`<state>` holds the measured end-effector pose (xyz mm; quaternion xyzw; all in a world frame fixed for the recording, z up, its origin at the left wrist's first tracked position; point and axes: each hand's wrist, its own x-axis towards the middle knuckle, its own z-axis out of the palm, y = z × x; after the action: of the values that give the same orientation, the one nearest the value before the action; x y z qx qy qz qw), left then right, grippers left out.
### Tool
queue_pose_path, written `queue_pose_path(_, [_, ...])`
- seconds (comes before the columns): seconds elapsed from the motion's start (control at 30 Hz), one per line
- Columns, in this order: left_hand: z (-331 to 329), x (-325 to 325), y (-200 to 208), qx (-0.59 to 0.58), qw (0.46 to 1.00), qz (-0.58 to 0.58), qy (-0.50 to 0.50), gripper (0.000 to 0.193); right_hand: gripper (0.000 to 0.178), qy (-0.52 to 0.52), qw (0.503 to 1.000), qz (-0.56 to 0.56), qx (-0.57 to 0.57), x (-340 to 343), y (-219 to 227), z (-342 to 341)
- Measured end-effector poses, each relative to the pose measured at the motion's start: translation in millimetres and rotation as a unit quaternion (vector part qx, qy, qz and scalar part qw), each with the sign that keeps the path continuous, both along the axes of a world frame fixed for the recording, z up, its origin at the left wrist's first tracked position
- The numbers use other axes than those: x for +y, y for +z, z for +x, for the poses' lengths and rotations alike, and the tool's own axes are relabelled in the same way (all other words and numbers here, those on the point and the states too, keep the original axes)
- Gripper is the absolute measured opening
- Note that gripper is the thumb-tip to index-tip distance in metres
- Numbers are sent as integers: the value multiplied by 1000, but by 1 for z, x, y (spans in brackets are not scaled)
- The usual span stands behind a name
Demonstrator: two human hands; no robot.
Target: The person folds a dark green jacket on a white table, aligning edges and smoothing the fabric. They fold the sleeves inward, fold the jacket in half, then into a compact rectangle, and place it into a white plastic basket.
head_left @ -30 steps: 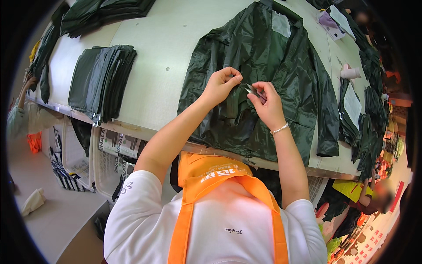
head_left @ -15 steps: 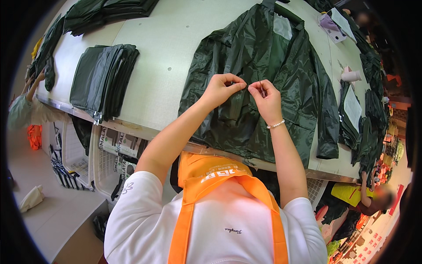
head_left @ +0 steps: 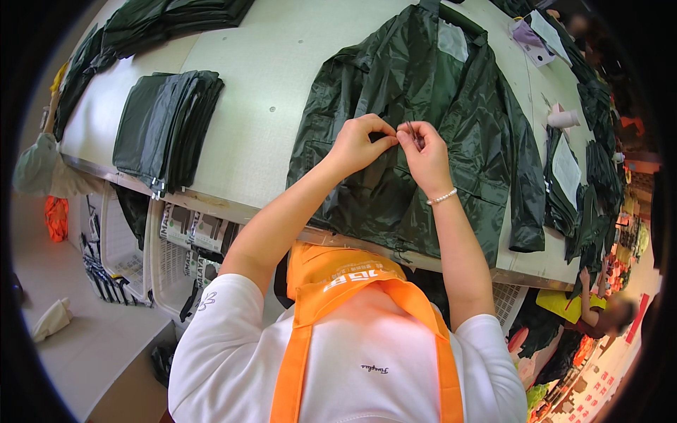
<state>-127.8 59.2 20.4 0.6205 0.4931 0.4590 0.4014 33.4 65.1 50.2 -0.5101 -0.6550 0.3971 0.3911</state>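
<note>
A shiny dark green jacket (head_left: 465, 166) lies spread on the table, its collar at the far end and its front partly parted. Above its front, my left hand (head_left: 361, 143) is closed in a pinch; what sits between thumb and forefinger is too small to make out. Just right of it, with a narrow gap between the fingertips, my right hand (head_left: 427, 158) is closed on a small dark metal tool (head_left: 417, 139) that looks like thread snips, mostly hidden by the fingers. A beaded bracelet circles my right wrist.
Left of the jacket, folded dark green garments (head_left: 166, 127) are stacked on the pale table (head_left: 261, 77). A thread cone (head_left: 563, 119) and papers over more garments line the right side. White baskets (head_left: 169, 275) stand below the front edge. Another person (head_left: 599, 314) works at far right.
My hands have drawn slightly apart, the fingertips separating and rising a little. At far left, another person's arm has pulled back from the hanging garment. The jacket stays in place.
</note>
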Motion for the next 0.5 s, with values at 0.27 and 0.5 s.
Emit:
queue_pose_path(0.27, [-8,4,-12,-163,978,-128,-18,13,18,58,988,-25,-141,-10,13,22])
queue_pose_path(0.5, [-5,3,-9,-172,976,-130,-10,17,17,73,975,56,-202,-11,21,17])
